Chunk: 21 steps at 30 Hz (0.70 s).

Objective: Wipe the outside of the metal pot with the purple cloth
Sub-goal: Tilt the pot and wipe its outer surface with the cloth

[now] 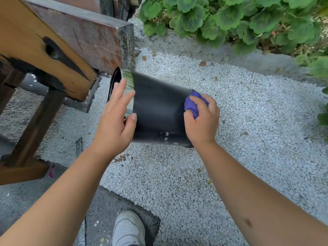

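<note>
I am in the wiping step: my flat left hand (113,121) steadies the metal pot (159,107) at its rim, my right hand (202,119) clutches the purple cloth (192,103) against its base end, so next I should rub toward the rim.

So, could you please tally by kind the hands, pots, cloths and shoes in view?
hands: 2 (left hand, right hand)
metal pot: 1
purple cloth: 1
white shoe: 1
total: 5
</note>
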Motion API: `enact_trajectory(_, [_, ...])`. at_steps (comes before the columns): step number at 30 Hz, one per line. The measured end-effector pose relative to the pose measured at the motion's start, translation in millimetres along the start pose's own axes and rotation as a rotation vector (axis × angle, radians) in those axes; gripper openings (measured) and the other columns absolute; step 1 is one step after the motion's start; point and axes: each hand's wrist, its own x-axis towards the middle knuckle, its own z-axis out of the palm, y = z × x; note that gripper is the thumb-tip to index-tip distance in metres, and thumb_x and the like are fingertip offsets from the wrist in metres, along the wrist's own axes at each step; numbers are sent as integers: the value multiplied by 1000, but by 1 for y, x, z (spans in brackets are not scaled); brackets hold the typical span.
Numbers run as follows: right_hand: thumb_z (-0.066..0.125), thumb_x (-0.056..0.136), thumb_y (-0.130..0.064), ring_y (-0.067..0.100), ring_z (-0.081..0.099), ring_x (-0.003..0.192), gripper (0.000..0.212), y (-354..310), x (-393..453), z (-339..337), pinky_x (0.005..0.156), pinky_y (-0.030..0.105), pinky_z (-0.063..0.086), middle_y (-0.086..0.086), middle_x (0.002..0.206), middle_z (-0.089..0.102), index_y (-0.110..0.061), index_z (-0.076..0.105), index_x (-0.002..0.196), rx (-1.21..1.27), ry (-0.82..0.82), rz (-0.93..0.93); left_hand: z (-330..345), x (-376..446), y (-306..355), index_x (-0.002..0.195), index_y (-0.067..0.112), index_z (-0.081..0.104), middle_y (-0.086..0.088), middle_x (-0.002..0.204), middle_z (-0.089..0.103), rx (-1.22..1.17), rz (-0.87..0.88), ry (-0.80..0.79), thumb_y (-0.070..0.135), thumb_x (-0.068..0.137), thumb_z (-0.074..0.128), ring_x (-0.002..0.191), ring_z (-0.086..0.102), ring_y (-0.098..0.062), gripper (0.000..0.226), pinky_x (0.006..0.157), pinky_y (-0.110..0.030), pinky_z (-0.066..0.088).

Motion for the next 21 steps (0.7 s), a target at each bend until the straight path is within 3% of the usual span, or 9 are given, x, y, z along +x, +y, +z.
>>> enact_trajectory(4, [56,75,-20,32,53,113,41,-50,3,-4,99,40,43,11,127,56,-14,71,112,144,21,-255,-2,21,4,144,2,41,-6,160,19,-20,-50,54,10,94,44,151,14,-22,51,116,-11,8])
enact_trajectory(7, [58,72,-21,32,53,108,40,-82,-12,9,100,37,41,15,124,59,-14,73,109,176,11,-477,2,29,10,141,1,44,-9,159,22,-112,-57,89,2,92,47,148,18,-16,49,115,-11,12])
enact_trajectory(10, [63,71,-18,29,48,108,38,-84,-27,20,99,44,42,21,124,59,-12,74,108,128,29,-535,4,29,12,141,2,46,1,155,20,-214,-102,117,-7,92,46,145,18,-5,50,114,-10,15])
enact_trajectory(13, [65,70,-17,30,47,108,39,-67,-26,23,94,48,45,24,122,59,-12,74,108,55,66,-588,1,28,11,141,1,44,-1,154,20,-227,-117,119,-4,90,43,146,18,-8,51,115,-11,15])
enact_trajectory(16, [62,70,-20,37,53,106,41,-50,-17,23,93,48,46,21,124,59,-15,73,109,-4,73,-557,-2,32,9,141,1,44,-6,156,22,-232,-158,135,-5,90,44,143,18,-4,52,112,-5,14])
enact_trajectory(21, [57,69,-23,38,59,103,42,-20,1,10,89,45,47,16,122,60,-20,74,107,-59,95,-316,-3,35,7,144,6,43,-6,161,23,-222,-205,154,-1,93,45,144,19,-3,51,110,-4,14])
